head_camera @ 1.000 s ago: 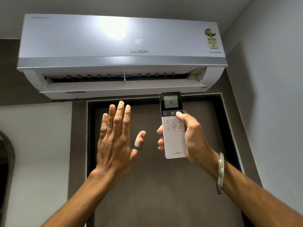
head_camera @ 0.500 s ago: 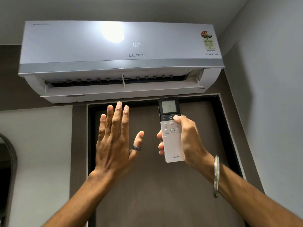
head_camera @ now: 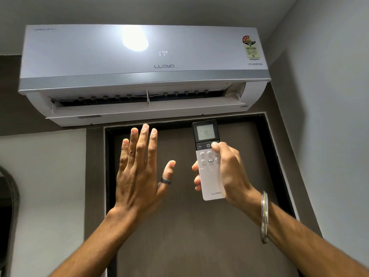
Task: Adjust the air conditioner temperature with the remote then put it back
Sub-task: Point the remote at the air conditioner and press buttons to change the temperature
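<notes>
A white Lloyd air conditioner point(head_camera: 95, 56) hangs high on the wall, its louvre open and its front display reading 17. Below it my right hand point(head_camera: 229, 172) grips a white remote point(head_camera: 209, 176) with a dark top, held upright and pointed at the unit. The remote's screen reads 18, and my thumb rests on the button at the right of the dark strip. My left hand point(head_camera: 139, 170) is raised beside the remote, palm towards the unit, fingers spread and holding nothing. A dark ring sits on its thumb.
A brown door point(head_camera: 189, 236) in a black frame fills the space under the unit. A grey side wall point(head_camera: 329, 136) closes in on the right. A dark arched shape point(head_camera: 8, 216) shows at the far left edge.
The remote's reading has risen from 16 to 17 to 18, and the unit's display from 16 to 17. Both hands hold their pose; the view has tilted slightly.
</notes>
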`<action>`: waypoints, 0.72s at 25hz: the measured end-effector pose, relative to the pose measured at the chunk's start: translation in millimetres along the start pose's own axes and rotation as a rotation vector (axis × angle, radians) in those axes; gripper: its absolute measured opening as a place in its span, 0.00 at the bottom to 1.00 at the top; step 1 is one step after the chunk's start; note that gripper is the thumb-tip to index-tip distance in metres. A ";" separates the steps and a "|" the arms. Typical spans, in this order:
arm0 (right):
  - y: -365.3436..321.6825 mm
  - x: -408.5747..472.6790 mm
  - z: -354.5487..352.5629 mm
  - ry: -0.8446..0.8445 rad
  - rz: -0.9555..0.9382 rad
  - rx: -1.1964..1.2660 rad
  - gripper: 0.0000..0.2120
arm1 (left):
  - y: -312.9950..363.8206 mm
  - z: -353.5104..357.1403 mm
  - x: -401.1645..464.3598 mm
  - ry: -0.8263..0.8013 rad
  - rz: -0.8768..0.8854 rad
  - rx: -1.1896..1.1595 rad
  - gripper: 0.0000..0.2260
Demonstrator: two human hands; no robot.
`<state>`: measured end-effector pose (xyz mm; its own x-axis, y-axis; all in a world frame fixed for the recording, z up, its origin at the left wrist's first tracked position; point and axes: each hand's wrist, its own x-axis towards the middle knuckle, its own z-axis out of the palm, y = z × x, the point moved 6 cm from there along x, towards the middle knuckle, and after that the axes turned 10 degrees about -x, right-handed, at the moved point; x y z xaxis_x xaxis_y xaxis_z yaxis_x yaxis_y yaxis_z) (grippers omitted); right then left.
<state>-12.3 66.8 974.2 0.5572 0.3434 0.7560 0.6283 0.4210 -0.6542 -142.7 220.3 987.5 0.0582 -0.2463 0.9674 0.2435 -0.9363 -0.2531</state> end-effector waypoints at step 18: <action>0.6 3.0 8.5 -0.064 -0.035 0.028 0.22 | -2.3 -0.2 0.8 0.018 0.012 0.004 0.36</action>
<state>-14.9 75.1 976.3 0.4986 0.3804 0.7789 0.6311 0.4566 -0.6271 -143.4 222.2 988.8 0.0437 -0.2617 0.9642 0.2463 -0.9325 -0.2642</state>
